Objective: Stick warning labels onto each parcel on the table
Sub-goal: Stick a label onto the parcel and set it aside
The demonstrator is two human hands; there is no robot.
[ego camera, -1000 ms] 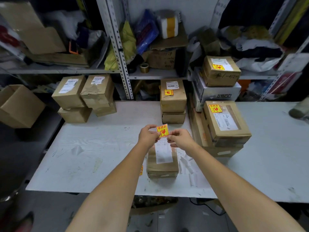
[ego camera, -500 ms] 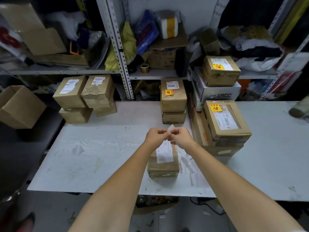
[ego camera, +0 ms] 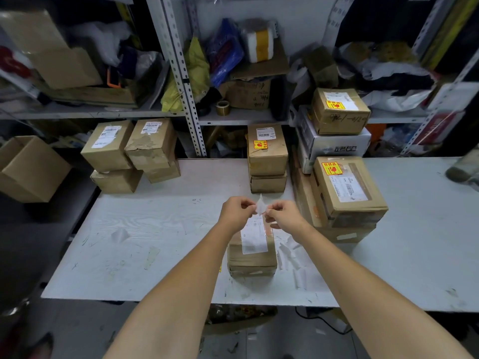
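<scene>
A small brown parcel (ego camera: 252, 257) with a white shipping label lies near the table's front edge, right under my hands. My left hand (ego camera: 236, 212) and my right hand (ego camera: 283, 215) are held together above it, both pinching a small label (ego camera: 260, 207) whose white back faces me. Its printed side is hidden. On the table stand more parcels: a stack at the back centre (ego camera: 267, 151) with a yellow-red warning label, a large parcel on the right (ego camera: 347, 187) with one too, and unlabelled ones at the back left (ego camera: 129, 149).
Strips of white backing paper (ego camera: 293, 257) lie on the grey table (ego camera: 155, 242) right of the small parcel. Metal shelving (ego camera: 186, 81) full of boxes and bags rises behind. An open carton (ego camera: 28, 167) sits off the left edge.
The label showed its yellow-red face a second ago; it is now turned with its white back toward me. Both hands have stayed above the small parcel, fingertips drawn closer together.
</scene>
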